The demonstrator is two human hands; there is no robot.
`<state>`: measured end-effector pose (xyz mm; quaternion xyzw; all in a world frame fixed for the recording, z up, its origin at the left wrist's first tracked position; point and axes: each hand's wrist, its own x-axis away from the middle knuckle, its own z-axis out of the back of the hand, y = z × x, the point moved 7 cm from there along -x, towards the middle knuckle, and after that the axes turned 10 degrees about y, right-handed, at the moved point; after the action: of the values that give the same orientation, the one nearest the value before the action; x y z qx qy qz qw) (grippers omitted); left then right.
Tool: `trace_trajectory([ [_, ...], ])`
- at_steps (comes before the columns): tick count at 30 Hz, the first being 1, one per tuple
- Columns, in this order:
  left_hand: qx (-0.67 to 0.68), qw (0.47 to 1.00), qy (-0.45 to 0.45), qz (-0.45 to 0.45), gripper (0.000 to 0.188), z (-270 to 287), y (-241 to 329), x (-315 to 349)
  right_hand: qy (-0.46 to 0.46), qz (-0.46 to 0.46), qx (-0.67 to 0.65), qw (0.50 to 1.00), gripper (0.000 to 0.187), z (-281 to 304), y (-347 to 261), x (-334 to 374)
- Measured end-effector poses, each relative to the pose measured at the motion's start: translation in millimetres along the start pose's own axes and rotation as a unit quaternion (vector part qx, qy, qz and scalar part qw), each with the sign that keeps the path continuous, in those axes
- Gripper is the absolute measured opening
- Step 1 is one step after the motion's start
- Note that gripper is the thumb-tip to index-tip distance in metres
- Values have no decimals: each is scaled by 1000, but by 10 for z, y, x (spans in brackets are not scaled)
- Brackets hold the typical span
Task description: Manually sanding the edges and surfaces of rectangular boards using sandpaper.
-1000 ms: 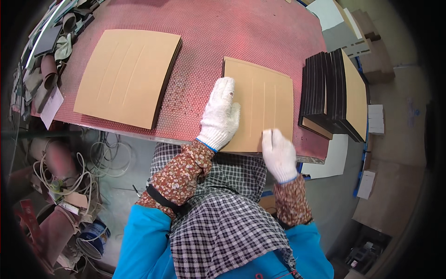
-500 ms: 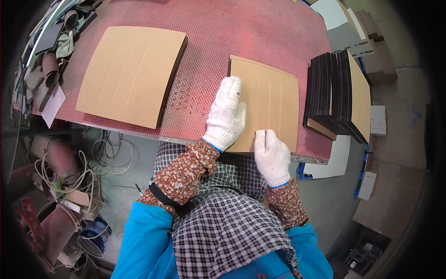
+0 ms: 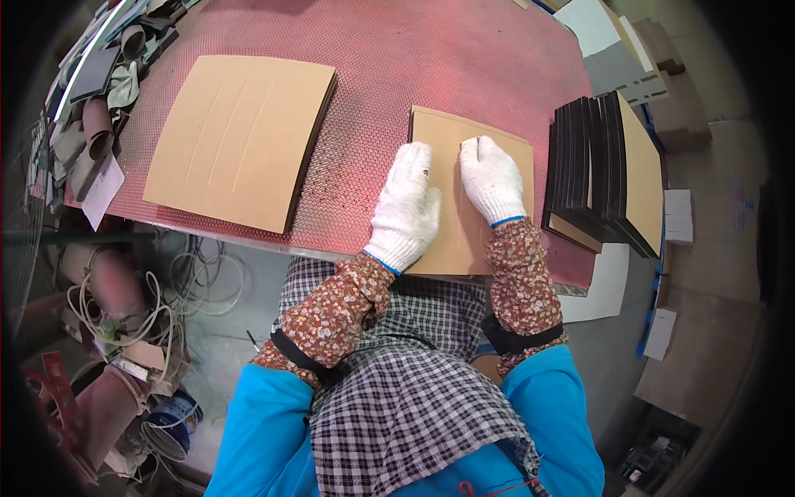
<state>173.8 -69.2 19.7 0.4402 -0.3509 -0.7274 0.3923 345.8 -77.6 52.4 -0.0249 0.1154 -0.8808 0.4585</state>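
The left hand [image 3: 406, 207] is straight, the right hand's [image 3: 495, 178] fingers [image 3: 476, 152] curled.

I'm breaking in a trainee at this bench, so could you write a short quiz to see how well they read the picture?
1. Multiple choice: what is the right hand over?
A) the row of black-edged panels
B) the tan panel in front of the body
C) the coiled hoses

2. True or false: the left hand lies along the left edge of the tan panel in front of the body.

3. Count: how many long grooves show on the tan panel at the left?

Key: 1. B; 2. True; 3. Three.
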Motion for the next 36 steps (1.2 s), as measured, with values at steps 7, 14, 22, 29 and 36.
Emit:
trace_trajectory([
  [7, -1, 1000, 2, 3, 61, 35, -33, -6, -27, 203, 95, 974, 36, -5, -35, 687],
  [14, 20, 999, 9, -24, 61, 81, 33, -113, -50, 153, 43, 986, 20, 346, -4, 1609],
  [22, -155, 988, -14, 0, 57, 254, 225, 205, 195, -67, 3, 978, 34, 423, 1080, 1440],
  [29, -201, 970, -102, 88, 58, 422, 283, 327, 160, -124, -2, 979, 35, 435, 954, 1532],
  [36, -225, 973, 49, -32, 64, 1145, 288, -141, 144, -109, -256, 950, 40, 349, 558, 1480],
])
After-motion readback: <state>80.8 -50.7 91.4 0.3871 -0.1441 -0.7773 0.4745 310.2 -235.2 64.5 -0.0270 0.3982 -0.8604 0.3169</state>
